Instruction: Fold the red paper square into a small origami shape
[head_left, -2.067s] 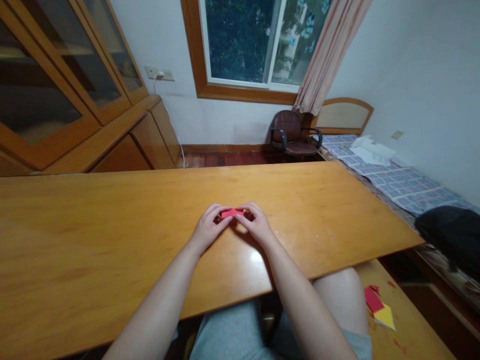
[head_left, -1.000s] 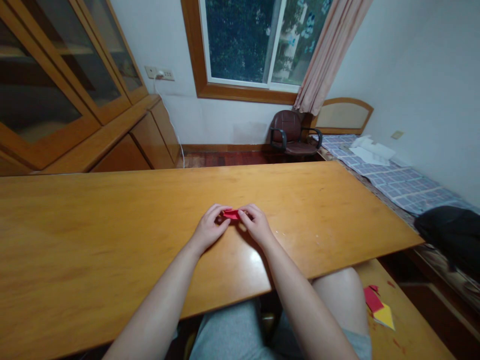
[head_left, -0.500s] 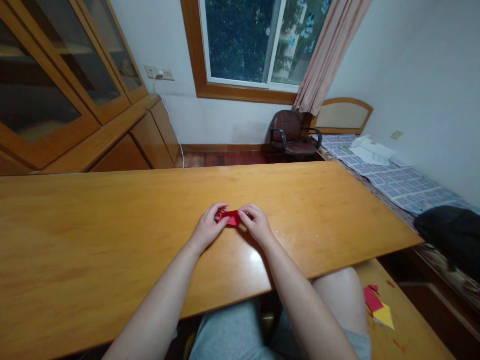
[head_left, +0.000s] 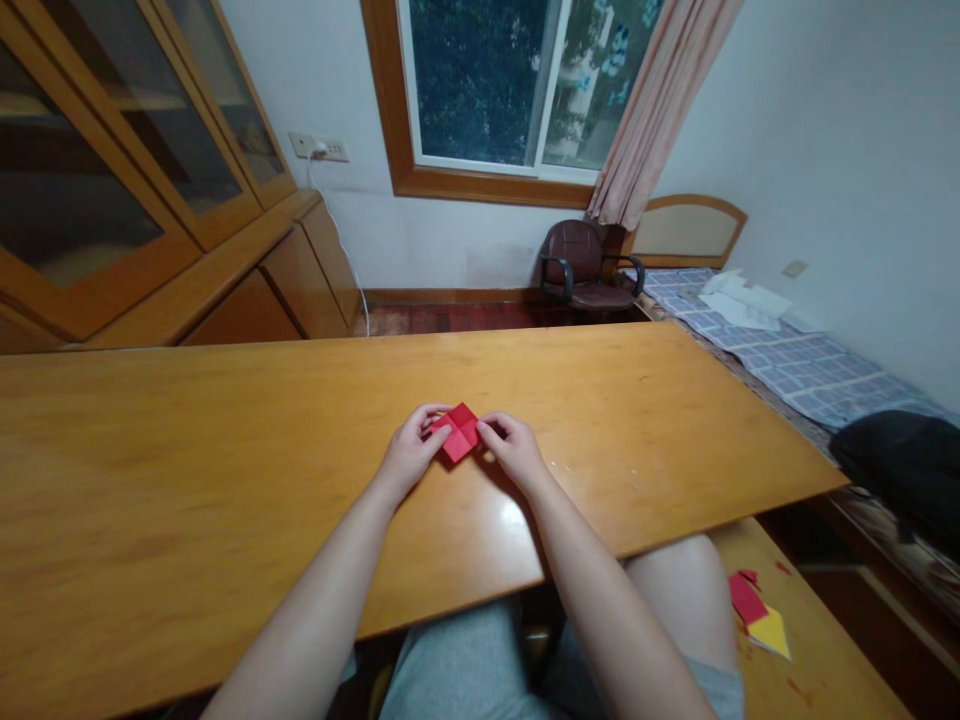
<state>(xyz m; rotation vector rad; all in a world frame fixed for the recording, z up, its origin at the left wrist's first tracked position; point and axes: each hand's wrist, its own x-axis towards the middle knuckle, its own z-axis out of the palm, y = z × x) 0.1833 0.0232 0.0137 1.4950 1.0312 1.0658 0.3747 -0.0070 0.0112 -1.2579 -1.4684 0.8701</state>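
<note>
A small red folded paper square (head_left: 460,436) with crossing creases is held up between my two hands, above the wooden table (head_left: 225,450). My left hand (head_left: 414,447) pinches its left corner, thumb on top and fingers behind. At the right corner, my right hand (head_left: 512,445) grips the paper between thumb and forefinger. The paper's underside is hidden from view.
Tiny white scraps (head_left: 634,474) lie on the table to the right. On a bench at lower right are red paper pieces (head_left: 747,598) and yellow paper (head_left: 770,633). Beyond stand a brown armchair (head_left: 589,265), a bed (head_left: 795,360) and a black bag (head_left: 900,470).
The red paper was folded into a narrow strip-like shape and now shows as a flat, opened diamond. My left hand has shifted slightly left; my right hand has hardly moved.
</note>
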